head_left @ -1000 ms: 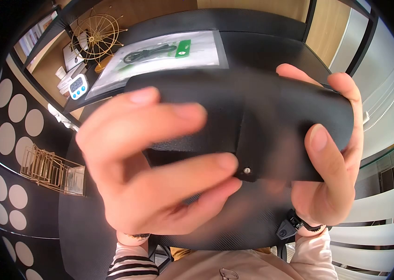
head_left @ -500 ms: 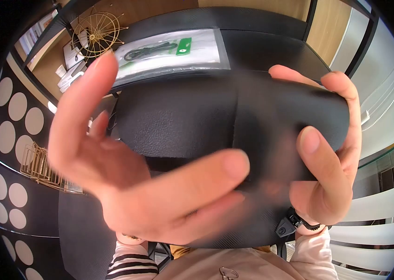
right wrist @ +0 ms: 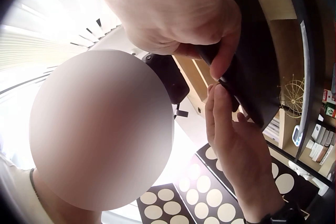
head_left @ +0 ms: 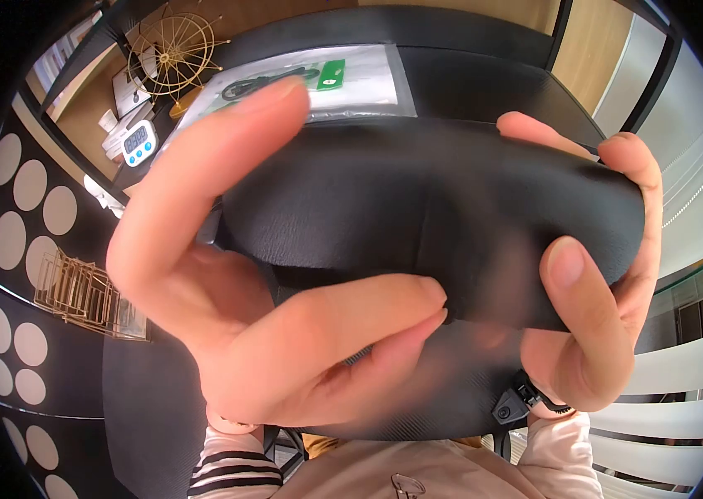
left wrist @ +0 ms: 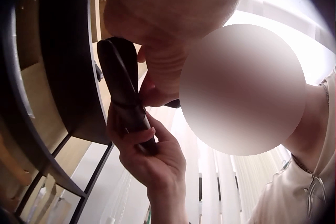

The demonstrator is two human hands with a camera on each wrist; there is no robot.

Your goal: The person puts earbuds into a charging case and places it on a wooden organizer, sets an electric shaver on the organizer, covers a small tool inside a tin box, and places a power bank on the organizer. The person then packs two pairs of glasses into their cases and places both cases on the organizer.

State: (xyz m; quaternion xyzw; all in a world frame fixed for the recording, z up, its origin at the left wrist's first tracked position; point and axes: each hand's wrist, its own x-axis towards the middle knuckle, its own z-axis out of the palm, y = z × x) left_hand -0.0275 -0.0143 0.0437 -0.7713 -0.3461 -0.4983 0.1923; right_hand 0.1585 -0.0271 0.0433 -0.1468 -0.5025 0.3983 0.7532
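Observation:
A black leather case (head_left: 343,200), soft-cornered and with a strap across its middle, is held up in front of the chest. My right hand (head_left: 597,333) grips its right end, thumb on the near face and fingers around the far side. At the lower end of the strap, my left hand (head_left: 252,358) pinches with thumb and a fingertip, while its index finger rises bent over the case's left part. Seen edge-on in the left wrist view, the case (left wrist: 122,79) is slim. The snap stud is hidden behind the left fingertips.
Behind the case, a clear plastic bag (head_left: 368,96) with a dark cable and green label lies on the black table (head_left: 485,83). A gold wheel ornament (head_left: 170,54) and a white timer (head_left: 139,143) stand at the back left. A gold wire rack (head_left: 81,295) is at left.
The left index finger lifted off the case, swung out left, then came back over its upper left. A metal stud at the strap's end, visible a second ago, is now covered. The right grip stays.

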